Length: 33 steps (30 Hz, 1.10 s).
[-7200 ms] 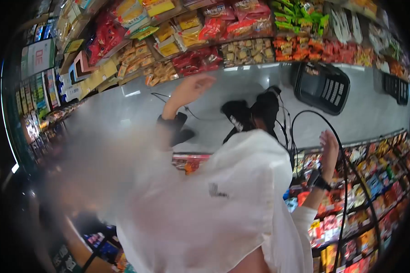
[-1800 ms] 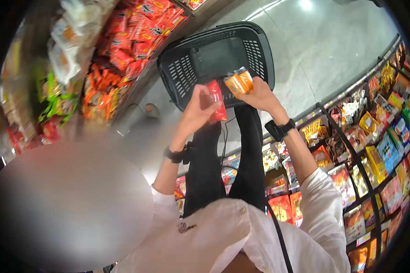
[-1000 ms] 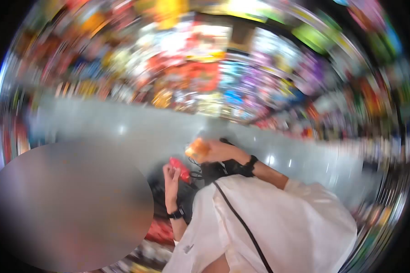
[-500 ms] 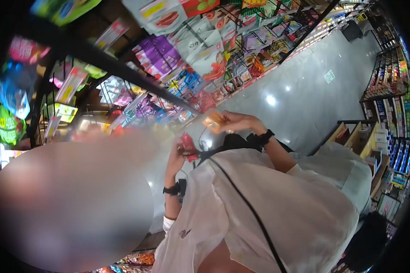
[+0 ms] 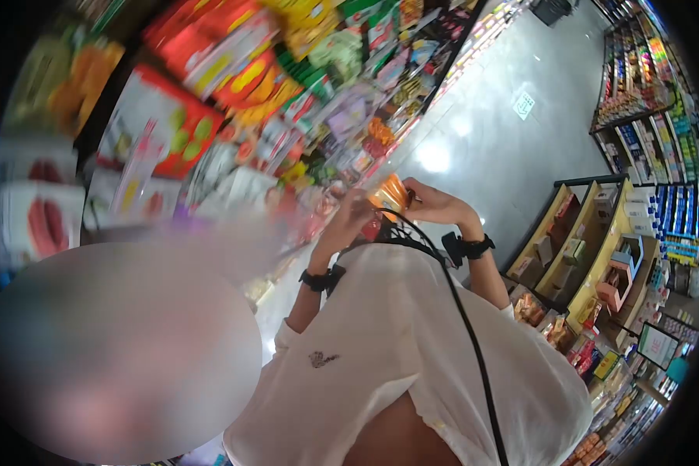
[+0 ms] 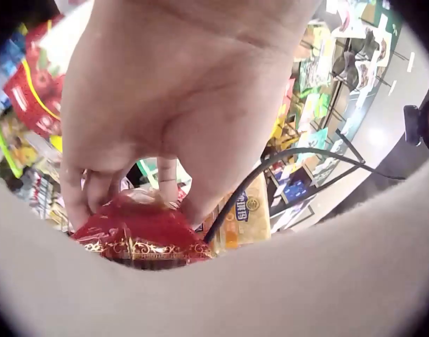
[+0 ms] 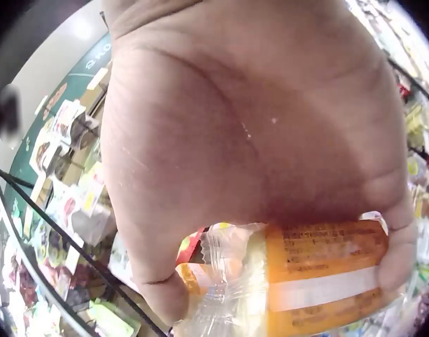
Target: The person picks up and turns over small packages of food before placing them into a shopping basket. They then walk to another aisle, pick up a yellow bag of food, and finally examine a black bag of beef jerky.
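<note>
In the head view the left hand (image 5: 345, 223) and the right hand (image 5: 441, 208) are close together in front of the white shirt. A red packet (image 6: 141, 228) with gold trim is pinched by the left hand (image 6: 165, 105) in the left wrist view. Behind it shows a pale and orange packet (image 6: 248, 217). In the right wrist view, the right hand (image 7: 256, 133) grips an orange packet (image 7: 326, 274) with a clear crimped end, thumb on one side and fingers on the other.
Hanging snack bags (image 5: 159, 128) fill racks at the upper left. A black cable (image 5: 470, 334) runs down over the shirt from the hands. Wooden shelving (image 5: 578, 248) stands to the right, beside the grey floor (image 5: 481, 163). A blurred oval covers the lower left.
Both hands have come closer together, with the red and orange packets now side by side. The view has swung from the basket and floor to the hanging racks, and the basket is out of sight.
</note>
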{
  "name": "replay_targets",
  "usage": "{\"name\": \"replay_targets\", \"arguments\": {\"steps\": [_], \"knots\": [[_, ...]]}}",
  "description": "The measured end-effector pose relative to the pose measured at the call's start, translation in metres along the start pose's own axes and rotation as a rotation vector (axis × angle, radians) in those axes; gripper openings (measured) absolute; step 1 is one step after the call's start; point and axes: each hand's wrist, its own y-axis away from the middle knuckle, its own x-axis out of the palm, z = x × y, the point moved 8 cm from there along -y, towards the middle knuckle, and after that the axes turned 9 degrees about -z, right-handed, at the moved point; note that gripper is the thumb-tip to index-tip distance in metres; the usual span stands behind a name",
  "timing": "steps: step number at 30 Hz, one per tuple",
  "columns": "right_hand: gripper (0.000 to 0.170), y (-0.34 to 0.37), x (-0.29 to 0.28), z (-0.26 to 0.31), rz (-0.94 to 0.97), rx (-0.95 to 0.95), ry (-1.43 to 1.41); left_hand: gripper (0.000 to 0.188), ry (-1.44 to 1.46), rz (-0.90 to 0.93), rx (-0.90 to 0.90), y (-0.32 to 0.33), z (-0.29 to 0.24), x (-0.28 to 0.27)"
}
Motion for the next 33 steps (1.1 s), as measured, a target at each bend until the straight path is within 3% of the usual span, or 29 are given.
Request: {"name": "replay_targets", "arguments": {"steps": [1, 2, 4, 5, 6, 11, 12, 14, 16, 18, 19, 22, 26, 30, 31, 33], "knots": [[0.066, -0.003, -0.029, -0.009, -0.015, 0.001, 0.019, 0.040, 0.007, -0.021, 0.006, -0.029, -0.033, 0.019], [0.066, -0.006, -0.061, -0.019, -0.052, 0.036, 0.027, 0.036, -0.109, -0.041, 0.023, -0.064, -0.036, 0.033], [0.066, -0.008, -0.115, -0.036, -0.112, 0.126, 0.014, 0.034, -0.037, 0.009, 0.048, -0.134, -0.042, 0.063], [0.067, -0.009, -0.141, -0.066, -0.179, 0.144, -0.055, 0.030, -0.010, 0.050, -0.024, -0.163, -0.040, 0.082], [0.067, -0.004, -0.166, -0.066, -0.223, 0.172, -0.048, 0.026, -0.032, 0.040, -0.044, -0.188, -0.068, 0.104], [0.067, 0.050, -0.296, -0.052, -0.574, 0.258, -0.146, 0.026, -0.005, 0.213, 0.028, -0.309, -0.083, 0.222], [0.068, 0.070, -0.319, -0.055, -0.644, 0.318, -0.173, 0.029, 0.089, 0.316, -0.166, -0.326, -0.076, 0.253], [0.068, 0.110, -0.356, -0.076, -0.834, 0.252, -0.270, 0.033, -0.014, 0.411, -0.233, -0.354, -0.086, 0.304], [0.069, 0.156, -0.389, -0.098, -1.011, 0.278, -0.324, 0.028, -0.252, 0.477, 0.165, -0.385, -0.099, 0.365], [0.069, 0.202, -0.429, -0.117, -1.165, 0.298, -0.310, 0.025, -0.242, 0.542, -0.122, -0.412, -0.113, 0.431], [0.069, 0.227, -0.449, -0.121, -1.248, 0.304, -0.332, 0.027, -0.259, 0.629, -0.200, -0.420, -0.124, 0.471], [0.066, 0.287, -0.493, -0.121, -1.529, 0.290, -0.284, 0.031, -0.092, 0.797, -0.164, -0.436, -0.161, 0.564], [0.066, 0.376, -0.568, -0.122, -1.765, 0.260, -0.215, 0.035, -0.165, 0.982, -0.100, -0.452, -0.201, 0.696], [0.070, 0.446, -0.620, -0.110, -1.945, 0.358, 0.055, 0.061, 0.003, 1.291, -0.109, -0.441, -0.233, 0.814], [0.070, 0.463, -0.629, -0.105, -1.979, 0.398, 0.092, 0.071, -0.145, 1.310, -0.064, -0.438, -0.233, 0.839], [0.074, 0.495, -0.642, -0.106, -2.059, 0.475, 0.166, 0.070, -0.173, 1.332, -0.053, -0.426, -0.234, 0.891]]}}
